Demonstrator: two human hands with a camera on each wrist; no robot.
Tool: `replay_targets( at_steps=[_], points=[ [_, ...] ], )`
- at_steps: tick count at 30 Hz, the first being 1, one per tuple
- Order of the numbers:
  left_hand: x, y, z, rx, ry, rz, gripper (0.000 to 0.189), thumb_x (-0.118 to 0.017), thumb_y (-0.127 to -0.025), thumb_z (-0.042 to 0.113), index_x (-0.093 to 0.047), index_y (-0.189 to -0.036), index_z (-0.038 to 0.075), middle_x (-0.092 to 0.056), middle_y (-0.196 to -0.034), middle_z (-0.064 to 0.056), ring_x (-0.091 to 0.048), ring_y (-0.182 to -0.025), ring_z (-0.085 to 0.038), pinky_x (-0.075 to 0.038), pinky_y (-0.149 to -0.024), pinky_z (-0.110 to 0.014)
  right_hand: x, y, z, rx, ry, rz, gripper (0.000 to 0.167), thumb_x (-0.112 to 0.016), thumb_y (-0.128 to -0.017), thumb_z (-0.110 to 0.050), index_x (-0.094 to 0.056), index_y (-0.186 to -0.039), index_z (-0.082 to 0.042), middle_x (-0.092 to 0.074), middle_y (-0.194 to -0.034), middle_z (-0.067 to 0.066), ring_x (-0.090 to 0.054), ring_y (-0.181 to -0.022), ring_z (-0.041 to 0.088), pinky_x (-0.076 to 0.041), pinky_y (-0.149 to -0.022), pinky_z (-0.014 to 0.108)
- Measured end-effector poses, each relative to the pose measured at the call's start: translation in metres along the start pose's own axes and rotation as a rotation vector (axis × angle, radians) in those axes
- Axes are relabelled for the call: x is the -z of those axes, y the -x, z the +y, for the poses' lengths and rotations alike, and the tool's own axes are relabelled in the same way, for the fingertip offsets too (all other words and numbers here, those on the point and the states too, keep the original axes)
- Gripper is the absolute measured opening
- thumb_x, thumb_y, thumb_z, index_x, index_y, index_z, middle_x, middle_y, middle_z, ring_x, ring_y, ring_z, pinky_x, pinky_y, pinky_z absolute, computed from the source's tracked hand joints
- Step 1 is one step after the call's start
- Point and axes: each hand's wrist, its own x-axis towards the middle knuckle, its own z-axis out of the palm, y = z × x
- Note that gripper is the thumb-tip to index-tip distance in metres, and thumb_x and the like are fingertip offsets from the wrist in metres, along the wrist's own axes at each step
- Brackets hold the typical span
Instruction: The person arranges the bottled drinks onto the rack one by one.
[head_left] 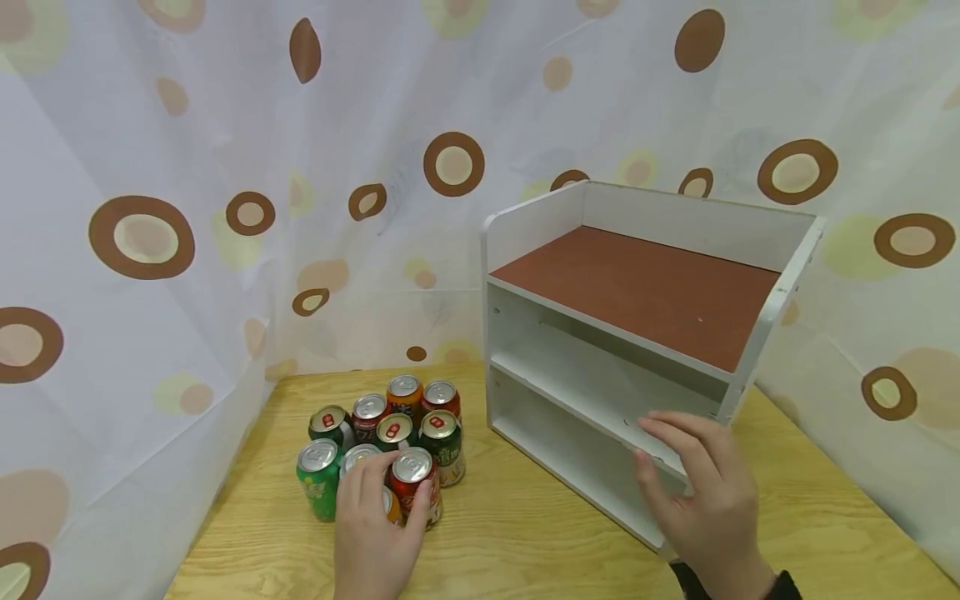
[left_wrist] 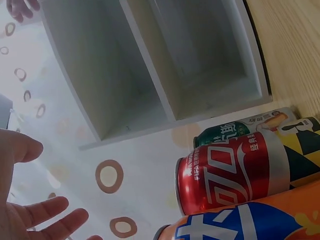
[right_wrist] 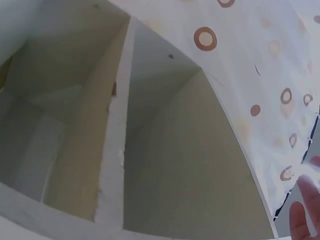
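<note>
My left hand (head_left: 375, 533) hovers over the front of a group of drink cans, its thumb and fingers spread around the top of a red Coca-Cola can (head_left: 412, 467). In the left wrist view the fingers are apart from this red can (left_wrist: 220, 172), and an orange can (left_wrist: 245, 222) with a blue logo stands beside it. Part of the orange can is hidden behind the hand in the head view. My right hand (head_left: 708, 492), holding nothing, is raised before the right front of a white shelf unit (head_left: 600, 408), thumb and fingers apart.
Several more cans stand close together, among them a light green can (head_left: 321, 487) at the left and a dark green can (head_left: 442, 450) at the right. The shelf unit has a brown top (head_left: 637, 283) and two open compartments. A patterned curtain (head_left: 375, 100) hangs behind the wooden table (head_left: 517, 542).
</note>
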Motion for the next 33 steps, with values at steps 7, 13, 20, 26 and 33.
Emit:
replay_targets(
  at_steps=[7, 13, 20, 26, 33],
  points=[
    [-0.002, 0.0, -0.006, 0.062, -0.052, -0.029, 0.048, -0.085, -0.083, 0.021, -0.062, -0.119, 0.002, -0.061, -0.114, -0.015, -0.056, -0.109, -0.034, -0.048, -0.093, -0.051, -0.001, -0.016, 0.005, 0.007, -0.013, 0.199, 0.045, -0.067, -0.099, -0.036, -0.072, -0.087, 0.007, -0.068, -0.091, 0.025, -0.058, -0.083, 0.041, -0.045, -0.097, 0.016],
    [-0.004, 0.001, -0.011, 0.11, -0.105, -0.058, 0.055, -0.087, -0.081, 0.024, -0.059, -0.121, -0.001, -0.057, -0.117, -0.02, -0.052, -0.111, -0.038, -0.048, -0.094, -0.055, -0.004, -0.033, 0.01, -0.003, 0.039, 0.346, 0.048, -0.068, -0.096, -0.041, -0.071, -0.084, 0.005, -0.071, -0.095, 0.021, -0.062, -0.09, 0.037, -0.045, -0.092, 0.022],
    [-0.007, 0.001, -0.019, 0.174, -0.163, -0.117, 0.06, -0.087, -0.082, 0.029, -0.056, -0.123, -0.001, -0.052, -0.124, -0.024, -0.047, -0.114, -0.042, -0.045, -0.092, -0.056, -0.006, -0.047, 0.021, -0.063, 0.103, 0.382, 0.049, -0.066, -0.096, -0.045, -0.071, -0.088, 0.003, -0.071, -0.099, 0.022, -0.061, -0.095, 0.037, -0.04, -0.093, 0.025],
    [-0.008, 0.002, -0.026, 0.186, -0.21, -0.14, 0.063, -0.087, -0.081, 0.032, -0.056, -0.125, -0.001, -0.052, -0.119, -0.027, -0.048, -0.109, -0.044, -0.046, -0.087, -0.055, -0.01, -0.05, 0.026, -0.122, 0.122, 0.407, 0.042, -0.066, -0.095, -0.038, -0.071, -0.09, 0.003, -0.07, -0.102, 0.021, -0.062, -0.1, 0.036, -0.04, -0.097, 0.028],
    [-0.007, 0.003, -0.029, 0.267, -0.26, -0.264, 0.07, -0.084, -0.084, 0.035, -0.052, -0.132, -0.005, -0.05, -0.117, -0.026, -0.048, -0.105, -0.044, -0.048, -0.083, -0.056, -0.015, -0.051, 0.033, -0.147, 0.133, 0.441, 0.028, -0.062, -0.09, -0.024, -0.07, -0.091, 0.003, -0.067, -0.107, 0.019, -0.057, -0.106, 0.036, -0.04, -0.1, 0.029]
  ],
)
